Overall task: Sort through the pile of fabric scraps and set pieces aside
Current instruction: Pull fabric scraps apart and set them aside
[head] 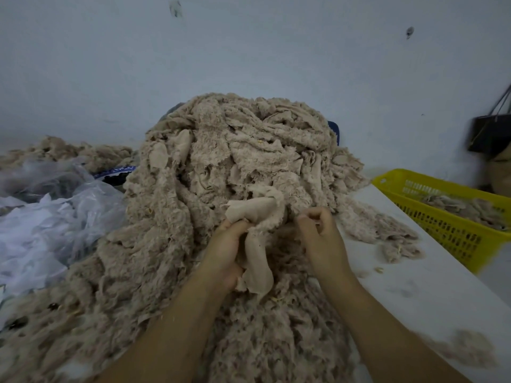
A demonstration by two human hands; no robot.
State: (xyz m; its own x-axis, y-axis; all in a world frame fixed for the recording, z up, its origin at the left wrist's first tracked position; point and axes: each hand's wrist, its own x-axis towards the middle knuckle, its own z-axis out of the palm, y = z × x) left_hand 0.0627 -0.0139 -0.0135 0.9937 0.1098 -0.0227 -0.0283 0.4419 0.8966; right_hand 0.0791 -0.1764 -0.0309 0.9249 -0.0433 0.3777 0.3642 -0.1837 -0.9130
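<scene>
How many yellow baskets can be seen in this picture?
1. The yellow basket is at the right, beside the white table, with some scraps inside. The big pile may hide others behind it.

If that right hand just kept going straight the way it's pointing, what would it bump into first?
Most likely the big pile of fabric scraps, just past the curled fingers of the right hand; depth is hard to judge.

wall (249,51): pale blue-grey, smudged | table (414,286): white | light: dim
</scene>
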